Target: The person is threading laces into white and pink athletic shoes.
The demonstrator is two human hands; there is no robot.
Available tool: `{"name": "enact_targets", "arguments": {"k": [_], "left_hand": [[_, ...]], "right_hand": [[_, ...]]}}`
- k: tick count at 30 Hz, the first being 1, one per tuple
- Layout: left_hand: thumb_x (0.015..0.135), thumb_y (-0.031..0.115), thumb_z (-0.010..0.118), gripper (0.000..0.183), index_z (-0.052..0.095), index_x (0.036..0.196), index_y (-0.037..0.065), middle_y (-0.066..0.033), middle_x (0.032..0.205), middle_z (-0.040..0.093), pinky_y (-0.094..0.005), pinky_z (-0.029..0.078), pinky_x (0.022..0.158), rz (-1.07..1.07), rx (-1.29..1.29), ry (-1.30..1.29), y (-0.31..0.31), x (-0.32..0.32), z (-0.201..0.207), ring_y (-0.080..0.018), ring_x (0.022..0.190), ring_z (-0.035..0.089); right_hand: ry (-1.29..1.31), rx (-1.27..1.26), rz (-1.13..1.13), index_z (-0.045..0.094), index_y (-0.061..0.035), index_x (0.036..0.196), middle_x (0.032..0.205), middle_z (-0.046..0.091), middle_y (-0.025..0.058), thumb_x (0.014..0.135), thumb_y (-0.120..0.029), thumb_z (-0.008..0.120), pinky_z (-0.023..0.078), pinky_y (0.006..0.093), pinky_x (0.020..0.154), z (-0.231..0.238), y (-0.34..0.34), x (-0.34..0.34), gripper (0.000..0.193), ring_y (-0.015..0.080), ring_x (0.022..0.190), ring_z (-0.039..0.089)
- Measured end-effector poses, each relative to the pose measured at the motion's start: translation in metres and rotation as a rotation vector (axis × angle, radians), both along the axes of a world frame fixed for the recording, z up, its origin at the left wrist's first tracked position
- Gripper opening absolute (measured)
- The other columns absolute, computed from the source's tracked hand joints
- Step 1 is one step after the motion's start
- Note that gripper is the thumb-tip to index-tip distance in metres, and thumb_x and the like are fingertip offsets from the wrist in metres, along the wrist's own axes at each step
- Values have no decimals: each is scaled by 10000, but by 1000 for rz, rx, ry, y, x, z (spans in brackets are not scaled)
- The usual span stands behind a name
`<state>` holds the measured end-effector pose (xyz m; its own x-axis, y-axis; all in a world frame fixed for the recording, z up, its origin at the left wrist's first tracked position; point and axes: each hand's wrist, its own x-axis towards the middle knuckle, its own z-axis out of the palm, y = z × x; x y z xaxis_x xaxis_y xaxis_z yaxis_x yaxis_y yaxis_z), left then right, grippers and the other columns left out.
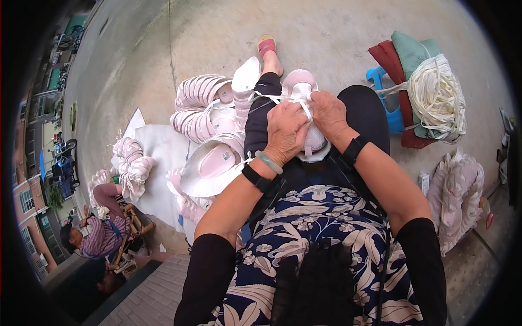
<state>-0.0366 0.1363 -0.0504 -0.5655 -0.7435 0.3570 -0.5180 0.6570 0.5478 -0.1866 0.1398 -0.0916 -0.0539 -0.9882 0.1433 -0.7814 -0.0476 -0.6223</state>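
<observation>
A pale pink and white shoe (299, 77) lies between my thighs, its rounded toe pointing away from me and its heel near my lap. White shoelace (262, 95) runs across its top and trails to the left. My left hand (286, 130) is closed over the left side of the lacing, fingers bent round the lace. Against the other side of the lacing, my right hand (330, 116) pinches the lace too. The two hands nearly meet over the shoe and hide much of its middle.
Nested pink-and-white shoes (200, 93) lie left of my leg on a white sheet (161, 149). A blue stool (392, 103) at right bears folded red and green cloth and a white lace bundle (436, 95). More shoes (459, 190) are heaped below it. Another person (103, 233) sits at far left.
</observation>
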Motion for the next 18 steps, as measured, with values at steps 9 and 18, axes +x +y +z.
{"name": "enact_targets", "arguments": {"k": [9,18], "left_hand": [[877,124,588,106,565,798,56,-16,683,589,-184,424,438,524,989,786,-1,32,-1,-76,496,544],[867,100,592,116,553,782,32,-27,680,596,-174,403,434,464,996,620,-4,25,-27,-56,500,525]], "right_hand": [[-74,91,-54,570,-42,785,764,590,189,794,-179,550,457,435,665,16,6,-13,139,380,757,578],[-114,256,-146,556,-46,798,775,605,168,785,-201,590,460,436,680,27,10,-10,160,372,763,592]]}}
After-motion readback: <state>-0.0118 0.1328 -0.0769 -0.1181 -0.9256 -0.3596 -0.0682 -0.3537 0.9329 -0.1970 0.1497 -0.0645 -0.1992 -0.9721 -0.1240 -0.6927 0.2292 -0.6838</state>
